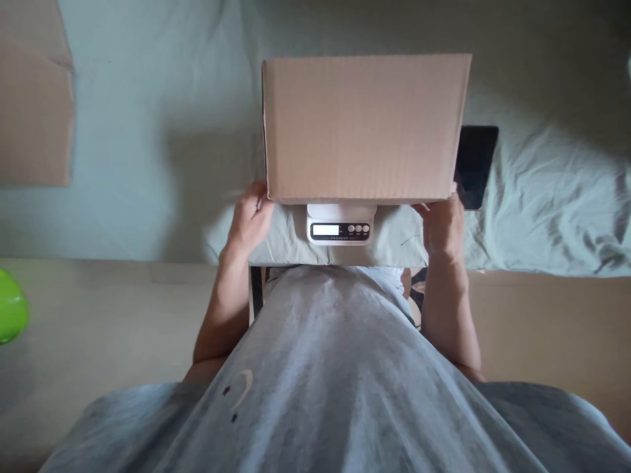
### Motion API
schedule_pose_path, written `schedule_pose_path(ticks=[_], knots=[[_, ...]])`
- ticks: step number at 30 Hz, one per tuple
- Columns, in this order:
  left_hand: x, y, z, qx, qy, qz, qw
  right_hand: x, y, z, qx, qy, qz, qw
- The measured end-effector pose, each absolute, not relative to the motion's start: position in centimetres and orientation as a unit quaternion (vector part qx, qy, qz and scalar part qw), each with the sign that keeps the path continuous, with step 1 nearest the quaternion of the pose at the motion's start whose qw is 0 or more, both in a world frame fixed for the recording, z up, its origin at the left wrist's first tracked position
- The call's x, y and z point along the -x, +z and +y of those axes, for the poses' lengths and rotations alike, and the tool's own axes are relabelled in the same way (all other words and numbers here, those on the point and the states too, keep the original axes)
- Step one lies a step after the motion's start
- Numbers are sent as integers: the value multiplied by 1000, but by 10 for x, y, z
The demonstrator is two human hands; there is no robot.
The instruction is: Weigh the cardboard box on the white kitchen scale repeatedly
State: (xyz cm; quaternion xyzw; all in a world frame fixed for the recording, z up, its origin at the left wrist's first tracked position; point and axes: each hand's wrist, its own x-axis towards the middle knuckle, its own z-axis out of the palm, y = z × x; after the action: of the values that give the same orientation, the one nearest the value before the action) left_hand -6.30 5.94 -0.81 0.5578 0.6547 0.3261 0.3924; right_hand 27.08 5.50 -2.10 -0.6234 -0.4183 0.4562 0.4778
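A plain brown cardboard box (365,128) is over a white digital kitchen scale (340,213). The scale's front shows below the box's near edge, with a lit display and several buttons; its platform is mostly hidden. My left hand (252,220) grips the box at its near left corner, fingers curled and partly out of sight. At the near right corner my right hand (442,223) holds the box, its fingers tucked beneath the edge. Whether the box rests on the scale or is held just above it, I cannot tell.
A black phone or tablet (477,167) lies to the right, partly behind the box. At the far left is a flat piece of cardboard (37,125). A pale green cloth (118,217) covers the table. Something bright green (10,307) shows at the left, below table level.
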Motion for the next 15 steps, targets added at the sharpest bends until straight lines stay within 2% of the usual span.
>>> schedule_pose_path(ticks=[3, 6, 15], knots=[[57, 9, 58, -508, 393, 623, 447, -261, 6, 54, 579, 496, -427, 485], [48, 20, 59, -495, 412, 590, 487, -251, 26, 55, 587, 484, -436, 480], [32, 53, 96, -536, 492, 547, 413, -244, 50, 99, 531, 452, -422, 580]])
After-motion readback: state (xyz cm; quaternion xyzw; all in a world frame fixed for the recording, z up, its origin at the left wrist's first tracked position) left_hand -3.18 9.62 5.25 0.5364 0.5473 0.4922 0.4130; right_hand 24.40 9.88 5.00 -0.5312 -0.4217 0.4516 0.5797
